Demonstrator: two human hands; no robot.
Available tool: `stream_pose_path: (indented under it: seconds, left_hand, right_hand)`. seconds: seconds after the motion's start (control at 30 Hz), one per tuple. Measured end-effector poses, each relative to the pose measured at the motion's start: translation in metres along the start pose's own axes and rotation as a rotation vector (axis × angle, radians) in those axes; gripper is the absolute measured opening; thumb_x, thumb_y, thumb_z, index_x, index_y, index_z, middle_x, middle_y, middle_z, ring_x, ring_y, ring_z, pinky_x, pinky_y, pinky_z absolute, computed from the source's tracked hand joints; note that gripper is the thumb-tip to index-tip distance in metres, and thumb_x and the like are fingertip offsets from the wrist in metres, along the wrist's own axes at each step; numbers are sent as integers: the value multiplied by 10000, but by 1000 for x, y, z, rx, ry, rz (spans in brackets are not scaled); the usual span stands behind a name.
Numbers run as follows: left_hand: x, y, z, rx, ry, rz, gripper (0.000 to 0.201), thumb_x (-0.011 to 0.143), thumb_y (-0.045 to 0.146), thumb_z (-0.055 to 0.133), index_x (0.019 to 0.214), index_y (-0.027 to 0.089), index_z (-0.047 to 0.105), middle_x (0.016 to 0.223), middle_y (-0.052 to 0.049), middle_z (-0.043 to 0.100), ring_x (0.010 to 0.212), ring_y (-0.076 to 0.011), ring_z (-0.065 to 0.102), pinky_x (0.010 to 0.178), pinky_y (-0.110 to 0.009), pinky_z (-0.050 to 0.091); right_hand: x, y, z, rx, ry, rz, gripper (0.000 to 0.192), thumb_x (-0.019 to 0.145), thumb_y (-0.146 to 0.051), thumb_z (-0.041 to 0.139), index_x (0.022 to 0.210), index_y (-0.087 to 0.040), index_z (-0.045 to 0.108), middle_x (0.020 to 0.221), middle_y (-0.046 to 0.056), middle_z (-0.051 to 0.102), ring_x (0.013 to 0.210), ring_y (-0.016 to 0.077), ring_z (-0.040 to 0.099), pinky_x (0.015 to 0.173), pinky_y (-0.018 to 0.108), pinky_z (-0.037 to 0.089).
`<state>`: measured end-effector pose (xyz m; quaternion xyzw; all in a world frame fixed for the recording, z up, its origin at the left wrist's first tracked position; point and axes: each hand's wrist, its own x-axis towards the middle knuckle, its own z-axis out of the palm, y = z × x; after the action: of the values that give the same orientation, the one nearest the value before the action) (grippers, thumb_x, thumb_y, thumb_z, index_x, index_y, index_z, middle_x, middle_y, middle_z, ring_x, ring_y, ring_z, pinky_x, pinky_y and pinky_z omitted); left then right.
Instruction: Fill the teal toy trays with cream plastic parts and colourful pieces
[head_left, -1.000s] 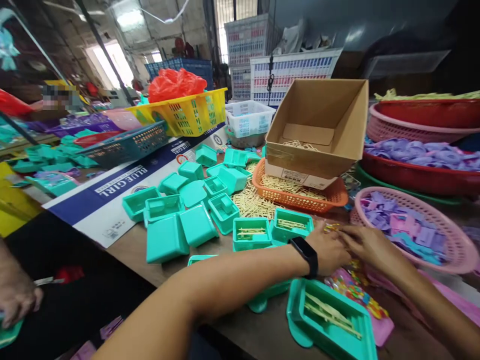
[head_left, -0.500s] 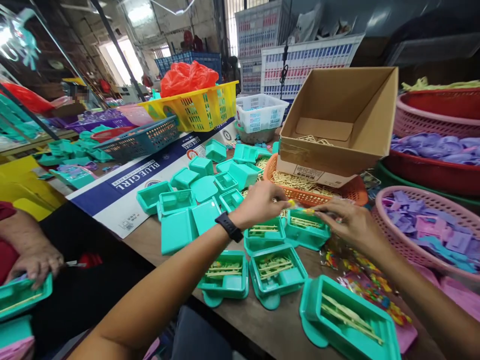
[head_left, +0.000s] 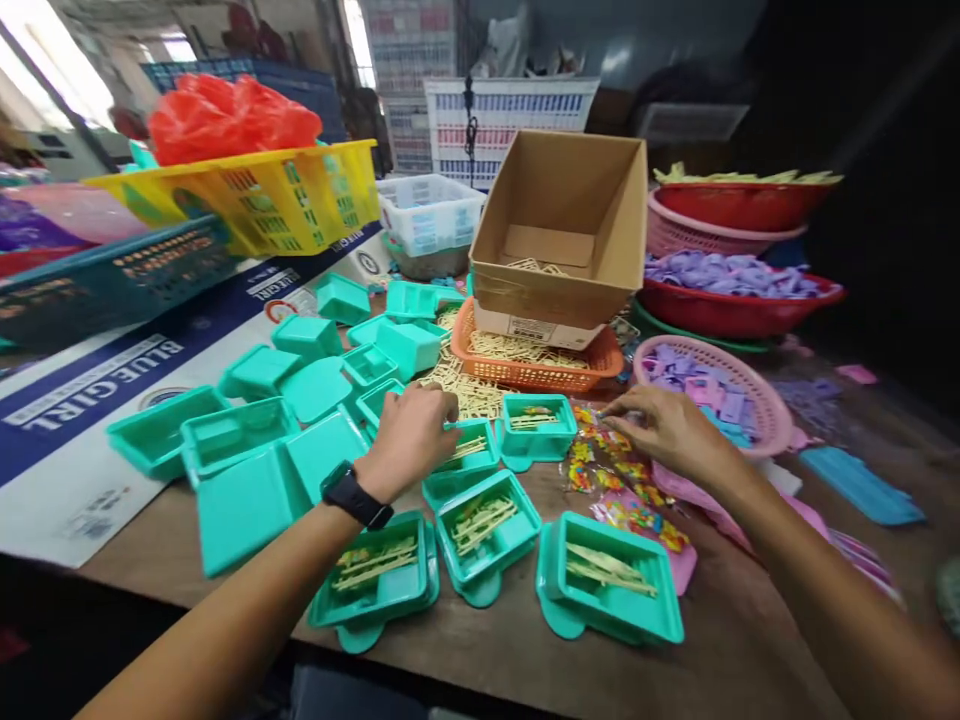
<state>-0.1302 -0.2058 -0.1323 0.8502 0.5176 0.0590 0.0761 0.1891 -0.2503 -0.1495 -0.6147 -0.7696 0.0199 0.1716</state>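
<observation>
Since the half-second-earlier frame, the person's left hand has dropped from mid-air onto the rim of a small turquoise plastic tray in the second row, while the right hand has drawn away from the neighbouring tray and now sits over a strip of multicoloured packets in clear film lying on the brown wooden table. Judged from this, the pair of hands has separated from a joint action at the trays, one steadying a tray and the other reaching toward the packets. The left hand's fingers are curled downward against the tray's far edge; whether they pinch anything cannot be told. The right hand's thumb and forefinger are brought together at the tip, apparently on a small coloured piece, though the item itself is too small to confirm. The tray under the left hand holds pale yellow sticks, as do four like trays around it, including the nearest one. An orange mesh basket of the same sticks sits behind, under a tilted cardboard box, and a pink basket of purple pieces stands just beyond the right hand.
</observation>
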Motion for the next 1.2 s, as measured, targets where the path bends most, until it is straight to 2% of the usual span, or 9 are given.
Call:
stream_pose_path:
  seconds: [0.07, 0.17, 0.27, 0.33, 0.53, 0.77, 0.9, 1.03, 1.2]
  left_hand:
    - [8, 24, 0, -4, 58, 147, 135, 869, 153, 560, 838, 169, 690, 970, -93, 692, 976, -283, 590, 745, -374, 363]
    - [23, 73, 15, -2, 7, 545, 147, 866, 121, 554, 830, 169, 689, 983, -89, 699, 1001, -270, 587, 754, -368, 384]
    - [39, 117, 43, 35, -119, 847, 117, 857, 131, 599, 917, 156, 697, 1050, -107, 717, 1081, -284, 593, 810, -385, 406]
    - [47, 136, 59, 70, -202, 897, 101, 864, 137, 607, 909, 144, 698, 1012, -122, 732, 1049, -285, 623, 876, -414, 406]
    - [58, 151, 73, 53, -231, 813, 183, 886, 109, 546, 795, 137, 702, 829, -126, 731, 866, -270, 673, 899, -447, 403]
    - [28, 127, 25, -258, -60, 571, 269, 927, 165, 509, 755, 161, 717, 791, -83, 715, 794, -221, 623, 735, -337, 426]
    - [-13, 100, 8, -485, -174, 418, 168, 902, 255, 617, 824, 232, 763, 843, -22, 733, 850, -213, 640, 803, -338, 448]
    - [-41, 91, 27, -445, -339, 375, 198, 909, 211, 612, 808, 250, 778, 896, -38, 715, 946, -246, 636, 875, -392, 439]
    - [-48, 97, 51, -228, -213, 368, 202, 930, 205, 584, 956, 280, 770, 1049, -79, 660, 1116, -348, 557, 921, -526, 402]
  right_hand:
    - [-25, 9, -8, -36, -77, 77, 195, 844, -259, 591, 894, -201, 771, 866, 62, 752, 777, 216, 690, 688, 323, 502]
    - [-61, 15, -6, -22, -113, 136, 196, 839, -288, 591, 868, -210, 768, 857, 57, 755, 768, 213, 694, 685, 323, 512]
    - [-95, 19, -2, -17, -34, 185, 235, 867, -335, 550, 852, -214, 752, 856, 59, 754, 776, 219, 700, 689, 330, 527]
    - [-118, 24, -3, -63, 58, 240, 277, 886, -354, 506, 857, -221, 748, 881, 67, 755, 793, 230, 702, 696, 345, 535]
    - [-184, 47, -20, -169, 188, 460, 288, 867, -333, 492, 830, -239, 762, 847, 68, 760, 775, 257, 712, 686, 369, 555]
    - [-234, 55, -11, -378, 208, 687, 394, 931, -270, 377, 990, -154, 749, 1046, 177, 739, 876, 324, 719, 789, 466, 585]
    - [-255, 67, 7, -399, 82, 717, 447, 908, -278, 432, 1227, -68, 665, 1292, 250, 642, 1084, 365, 676, 927, 512, 559]
    - [-260, 82, 15, -324, 82, 717, 471, 942, -422, 441, 1204, -111, 679, 1214, 208, 693, 1122, 349, 660, 1000, 518, 522]
    - [-256, 94, 13, -305, 161, 835, 534, 871, -509, 501, 1120, -68, 672, 1033, 235, 710, 957, 348, 691, 877, 481, 562]
